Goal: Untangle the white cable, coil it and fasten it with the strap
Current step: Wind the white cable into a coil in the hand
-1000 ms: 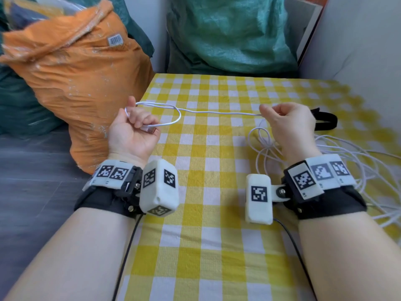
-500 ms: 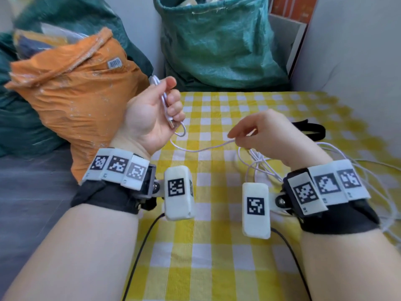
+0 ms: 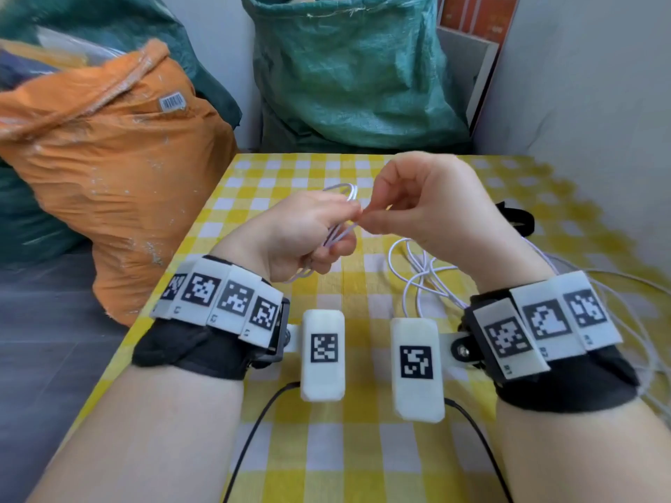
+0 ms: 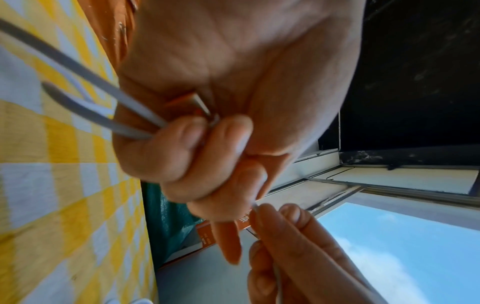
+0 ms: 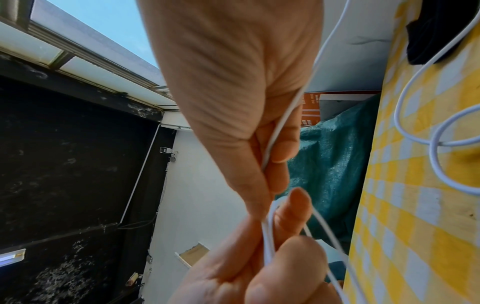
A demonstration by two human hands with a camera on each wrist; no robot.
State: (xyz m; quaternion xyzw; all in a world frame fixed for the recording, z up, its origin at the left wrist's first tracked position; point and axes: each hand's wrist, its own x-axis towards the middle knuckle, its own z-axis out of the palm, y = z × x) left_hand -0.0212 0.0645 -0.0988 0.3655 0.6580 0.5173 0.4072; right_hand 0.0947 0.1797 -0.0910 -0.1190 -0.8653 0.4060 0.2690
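Observation:
My left hand [image 3: 319,234] grips a small bundle of loops of the white cable [image 3: 346,192] above the table; two strands [image 4: 109,115] run out of its curled fingers in the left wrist view. My right hand [image 3: 410,212] pinches the cable [image 5: 275,135] between thumb and fingers, right against the left hand's fingertips. The rest of the cable [image 3: 425,277] lies in loose tangled loops on the yellow checked tablecloth [image 3: 326,448] under and right of my right wrist. The black strap [image 3: 519,219] lies on the cloth behind my right hand, partly hidden.
An orange sack [image 3: 109,168] stands against the table's left edge and a green woven sack [image 3: 348,74] behind its far edge. A pale wall [image 3: 599,103] borders the right side. Grey floor [image 3: 47,339] lies to the left.
My two hands have come together above the table. The right hand brought a stretch of cable over to the left hand, which now holds more loops. The camera has tilted.

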